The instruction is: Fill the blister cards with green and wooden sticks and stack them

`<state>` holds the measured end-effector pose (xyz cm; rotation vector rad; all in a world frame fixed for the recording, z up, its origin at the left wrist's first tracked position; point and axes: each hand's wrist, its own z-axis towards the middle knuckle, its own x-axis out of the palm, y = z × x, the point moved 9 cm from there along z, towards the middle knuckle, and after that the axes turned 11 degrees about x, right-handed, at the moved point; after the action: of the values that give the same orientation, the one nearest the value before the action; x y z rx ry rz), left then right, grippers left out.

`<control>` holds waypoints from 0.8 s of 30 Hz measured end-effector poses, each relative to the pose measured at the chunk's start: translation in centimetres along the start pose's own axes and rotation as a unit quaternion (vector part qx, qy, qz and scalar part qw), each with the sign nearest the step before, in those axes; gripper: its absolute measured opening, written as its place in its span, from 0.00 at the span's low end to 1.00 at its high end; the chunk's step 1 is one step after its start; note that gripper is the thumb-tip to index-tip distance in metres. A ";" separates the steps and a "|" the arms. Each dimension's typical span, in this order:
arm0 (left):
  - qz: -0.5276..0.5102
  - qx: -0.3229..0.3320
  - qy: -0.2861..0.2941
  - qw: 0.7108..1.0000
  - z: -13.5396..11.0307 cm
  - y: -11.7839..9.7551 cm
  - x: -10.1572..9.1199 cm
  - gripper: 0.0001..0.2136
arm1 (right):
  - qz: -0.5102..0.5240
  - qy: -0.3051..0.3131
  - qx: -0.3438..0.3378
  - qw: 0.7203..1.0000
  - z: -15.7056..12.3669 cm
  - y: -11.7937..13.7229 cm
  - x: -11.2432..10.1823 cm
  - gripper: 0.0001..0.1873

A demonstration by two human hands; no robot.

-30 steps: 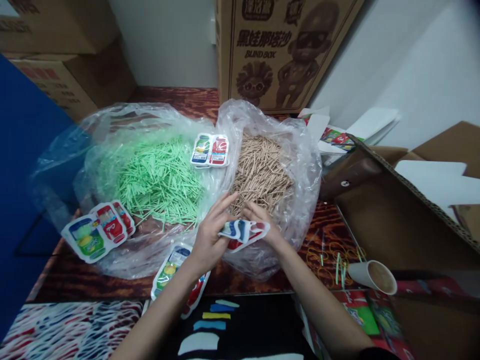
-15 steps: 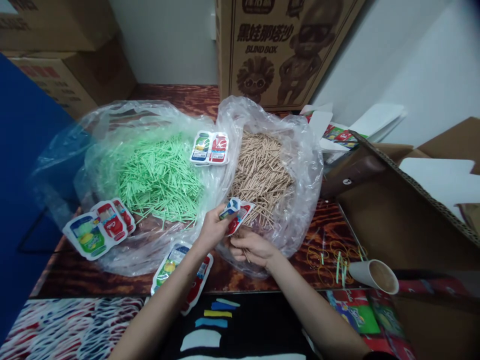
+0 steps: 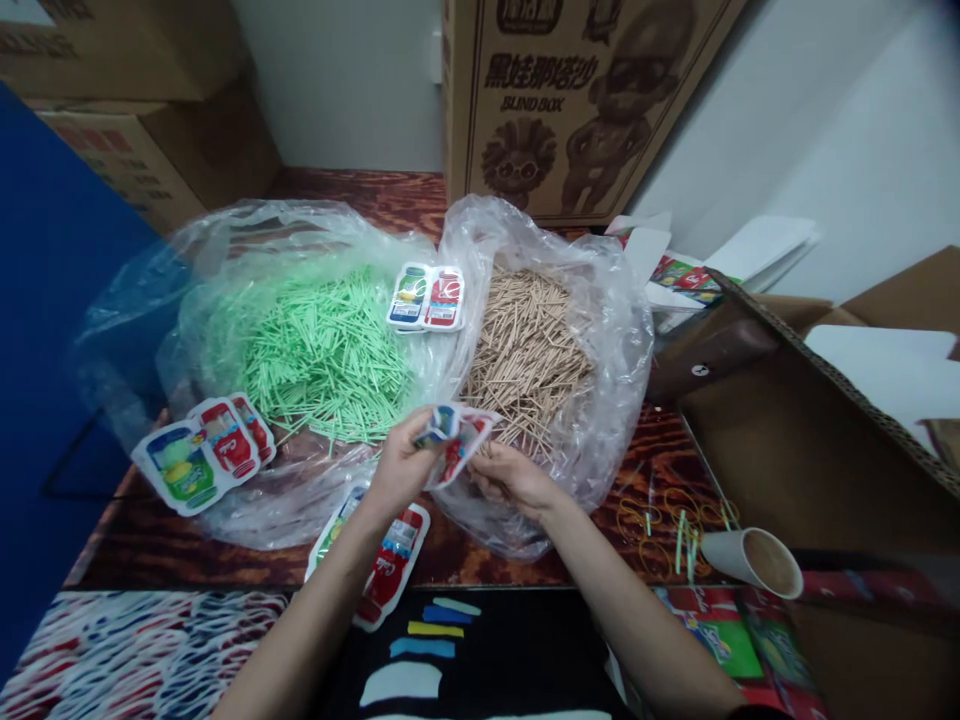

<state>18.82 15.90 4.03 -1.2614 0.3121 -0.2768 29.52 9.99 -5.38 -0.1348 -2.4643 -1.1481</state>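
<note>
My left hand is closed round a small printed packet in red, white and blue, held tilted over the near edge of the brown stick pile. My right hand is at the packet's right side, its fingers pinched on a few thin brown sticks that are mostly hidden by the fingers. Beyond it, a clear plastic bag lies spread round a heap of thin brown sticks. To the left, another clear bag holds a heap of light green sticks. A bottle-shaped cola packet lies below my left forearm.
More printed packets lie at the left, with another pair between the heaps. At right are rubber bands, a tipped paper cup and an open carton. A large printed box stands behind.
My left hand has moved slightly left and down with the packet. My right hand has risen from below to the packet's side; the sticks in its fingers show less. The view has shifted a little.
</note>
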 end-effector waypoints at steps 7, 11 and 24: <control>0.141 0.142 0.123 0.972 0.1 -1.7 4.1 0.16 | -0.067 -0.069 -0.047 0.994 0.5 -0.1 -0.7 0.14; 0.088 -0.032 0.064 0.994 0.6 2.7 2.9 0.04 | -0.072 -0.023 0.006 0.997 0.4 -1.3 0.4 0.12; -0.203 -0.161 -0.192 0.947 -2.3 4.8 -3.0 0.12 | -0.139 -0.207 -0.243 0.937 -0.9 3.7 -2.1 0.06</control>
<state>15.34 16.32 -0.94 -1.6683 -0.2535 -0.3310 32.65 11.91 -3.06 -0.1918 -2.5430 -2.0242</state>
